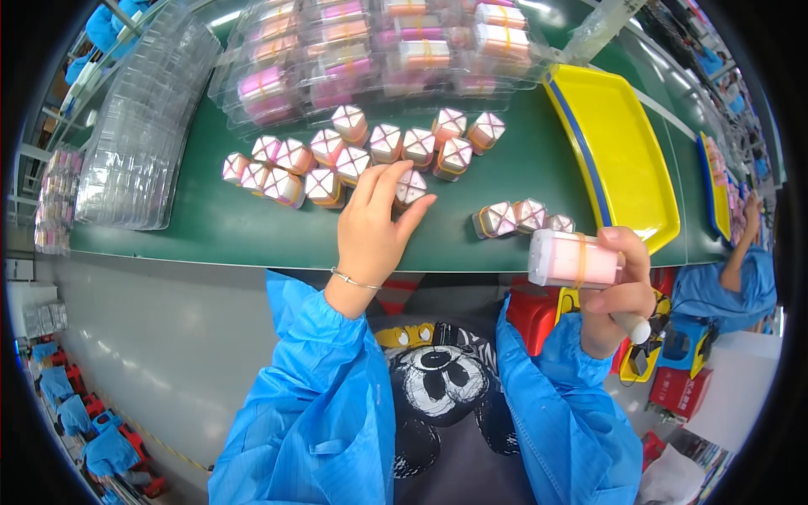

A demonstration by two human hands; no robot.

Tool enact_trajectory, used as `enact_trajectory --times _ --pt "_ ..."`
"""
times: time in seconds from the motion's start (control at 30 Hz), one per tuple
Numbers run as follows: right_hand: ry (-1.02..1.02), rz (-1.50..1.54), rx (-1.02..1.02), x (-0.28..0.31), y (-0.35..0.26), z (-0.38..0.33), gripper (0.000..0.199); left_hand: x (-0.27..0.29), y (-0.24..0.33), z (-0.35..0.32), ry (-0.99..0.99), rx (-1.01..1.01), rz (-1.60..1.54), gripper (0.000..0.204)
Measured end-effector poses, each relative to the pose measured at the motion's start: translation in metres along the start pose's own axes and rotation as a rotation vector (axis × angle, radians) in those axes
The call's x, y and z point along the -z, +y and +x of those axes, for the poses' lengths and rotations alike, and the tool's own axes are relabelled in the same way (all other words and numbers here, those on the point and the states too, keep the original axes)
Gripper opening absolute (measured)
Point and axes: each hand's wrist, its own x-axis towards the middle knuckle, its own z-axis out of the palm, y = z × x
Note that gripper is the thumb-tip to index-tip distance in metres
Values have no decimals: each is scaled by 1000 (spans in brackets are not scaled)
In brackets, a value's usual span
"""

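My left hand (369, 223) reaches over the green table, its thumb and fingers closed around a small banded bundle (411, 187) standing on end. The pale top of that bundle shows crossing pink lines. Similar banded bundles (324, 187) stand in loose rows beside and beyond it. Held up in my right hand (619, 295) is a pink-and-white bundle (576, 259) lying sideways, with an orange rubber band round it. A pen-like stick (631, 325) with a white end also juts from this hand. Just beyond it stand several more bundles (530, 215).
Clear plastic trays (421, 59) with banded bundles fill the far side. Nested clear trays (139, 118) stand at the left. A yellow tray (619, 151) with a blue edge lies at the right. Another person's blue sleeve (728, 286) shows farther right.
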Motion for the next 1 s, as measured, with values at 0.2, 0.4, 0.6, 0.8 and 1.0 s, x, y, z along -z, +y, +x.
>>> enact_trajectory --times 0.2,0.4,0.6,0.8,1.0 --pt "-44 32 -86 -14 -2 8 17 5 4 -4 89 -170 33 54" --pt "-219 -53 -273 -14 -10 20 30 55 31 -6 -179 -249 -304 49" --pt "-474 8 -390 -32 -3 33 33 51 41 21 -1063 385 -1126 60" --pt "128 330 -539 -44 -10 25 28 35 20 -11 -525 -32 -634 58" --pt "320 517 -275 -71 13 23 22 12 4 -37 -160 -49 -183 45"
